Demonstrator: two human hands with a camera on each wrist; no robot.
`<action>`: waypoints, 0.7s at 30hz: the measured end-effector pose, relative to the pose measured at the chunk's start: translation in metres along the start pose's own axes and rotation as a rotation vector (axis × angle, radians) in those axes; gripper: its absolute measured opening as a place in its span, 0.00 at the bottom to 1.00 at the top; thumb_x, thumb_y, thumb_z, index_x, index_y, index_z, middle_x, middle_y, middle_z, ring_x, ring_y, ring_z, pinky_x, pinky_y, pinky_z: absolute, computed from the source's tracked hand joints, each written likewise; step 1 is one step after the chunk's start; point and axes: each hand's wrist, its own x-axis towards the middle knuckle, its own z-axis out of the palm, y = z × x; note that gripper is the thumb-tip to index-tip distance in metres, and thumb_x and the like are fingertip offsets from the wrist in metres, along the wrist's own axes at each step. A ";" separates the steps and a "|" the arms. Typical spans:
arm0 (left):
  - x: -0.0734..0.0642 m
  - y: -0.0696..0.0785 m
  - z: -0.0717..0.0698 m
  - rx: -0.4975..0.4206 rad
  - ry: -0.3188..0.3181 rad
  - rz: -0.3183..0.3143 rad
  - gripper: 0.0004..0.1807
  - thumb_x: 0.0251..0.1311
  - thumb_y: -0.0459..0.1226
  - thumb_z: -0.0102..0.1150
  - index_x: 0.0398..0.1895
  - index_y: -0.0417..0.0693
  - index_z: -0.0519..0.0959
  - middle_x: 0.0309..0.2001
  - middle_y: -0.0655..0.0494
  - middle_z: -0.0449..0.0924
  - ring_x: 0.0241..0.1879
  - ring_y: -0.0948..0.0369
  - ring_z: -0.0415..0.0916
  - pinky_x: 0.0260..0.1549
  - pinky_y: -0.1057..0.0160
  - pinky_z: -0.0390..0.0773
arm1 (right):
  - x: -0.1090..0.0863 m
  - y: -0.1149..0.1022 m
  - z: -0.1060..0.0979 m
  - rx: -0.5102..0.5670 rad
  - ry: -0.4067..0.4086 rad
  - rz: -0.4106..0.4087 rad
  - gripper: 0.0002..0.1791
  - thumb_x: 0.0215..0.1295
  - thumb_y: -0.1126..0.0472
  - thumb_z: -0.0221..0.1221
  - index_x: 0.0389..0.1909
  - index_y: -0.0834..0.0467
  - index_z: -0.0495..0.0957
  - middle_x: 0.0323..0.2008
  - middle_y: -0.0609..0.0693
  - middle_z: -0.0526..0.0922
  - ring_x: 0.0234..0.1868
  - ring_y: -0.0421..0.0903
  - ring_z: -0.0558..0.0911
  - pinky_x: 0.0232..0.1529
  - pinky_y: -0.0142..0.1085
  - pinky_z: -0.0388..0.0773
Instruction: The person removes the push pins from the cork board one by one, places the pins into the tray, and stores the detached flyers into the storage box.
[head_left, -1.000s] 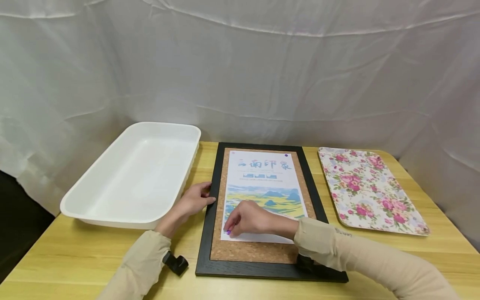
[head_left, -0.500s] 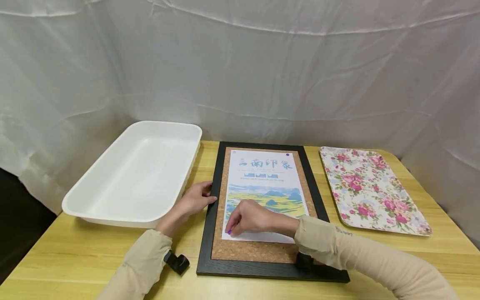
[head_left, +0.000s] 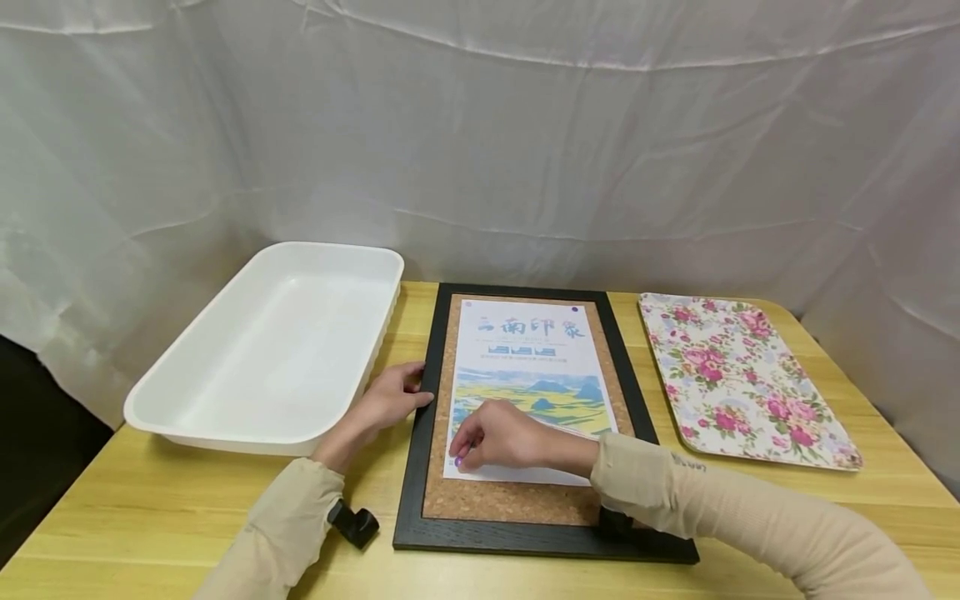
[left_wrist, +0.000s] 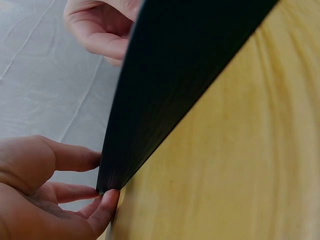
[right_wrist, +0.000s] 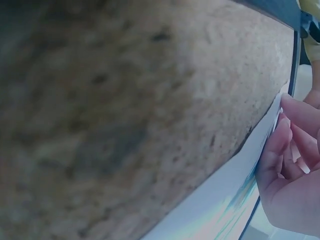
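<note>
A black-framed cork board (head_left: pixel 517 504) lies flat on the table, bearing a printed landscape poster (head_left: pixel 532 396). At the poster's lower left corner, my right hand (head_left: pixel 498 435) pinches a small purple pushpin (head_left: pixel 458 462) between thumb and fingertip; its point is hidden. Another purple pushpin (head_left: pixel 574 309) sits at the upper right corner, and a pale pin (head_left: pixel 468 304) at the upper left. My left hand (head_left: pixel 390 398) touches the frame's left edge with its fingertips and thumb, fingers loosely extended. In the left wrist view, these fingertips meet the black frame (left_wrist: pixel 155 95).
A deep white tray (head_left: pixel 262 350) stands left of the board, close to my left forearm. To the right lies a flat floral tray (head_left: pixel 750 383). A pale curtain (head_left: pixel 525 150) hangs behind the wooden table (head_left: pixel 150 525).
Both hands stay in nearly the same place. The head view has shifted very slightly, and the right fingertips have moved only a little around the purple pushpin.
</note>
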 end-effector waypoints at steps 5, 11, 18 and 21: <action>0.000 0.000 0.000 -0.005 -0.003 -0.004 0.31 0.64 0.28 0.56 0.70 0.32 0.61 0.59 0.38 0.72 0.53 0.48 0.71 0.46 0.55 0.73 | 0.000 0.000 0.000 -0.036 0.000 -0.076 0.03 0.57 0.70 0.66 0.30 0.60 0.87 0.24 0.41 0.83 0.25 0.32 0.78 0.30 0.29 0.76; 0.000 0.000 0.000 -0.010 -0.002 0.008 0.30 0.64 0.28 0.56 0.69 0.31 0.62 0.59 0.38 0.71 0.53 0.48 0.71 0.45 0.56 0.73 | 0.001 0.000 -0.001 -0.087 -0.030 -0.132 0.04 0.58 0.70 0.64 0.29 0.58 0.86 0.24 0.40 0.82 0.25 0.31 0.77 0.31 0.28 0.75; 0.000 -0.001 0.001 -0.009 -0.005 -0.001 0.31 0.64 0.28 0.56 0.69 0.31 0.61 0.59 0.38 0.71 0.53 0.48 0.72 0.46 0.55 0.74 | 0.004 0.002 -0.005 -0.116 -0.112 -0.152 0.04 0.60 0.69 0.64 0.31 0.58 0.85 0.25 0.40 0.82 0.27 0.31 0.77 0.32 0.27 0.75; 0.000 -0.001 0.000 -0.003 -0.004 -0.006 0.31 0.64 0.28 0.56 0.70 0.31 0.61 0.60 0.38 0.71 0.54 0.47 0.71 0.47 0.53 0.73 | 0.005 0.001 -0.009 -0.129 -0.159 -0.158 0.05 0.60 0.70 0.64 0.34 0.58 0.86 0.26 0.40 0.83 0.27 0.31 0.77 0.32 0.27 0.75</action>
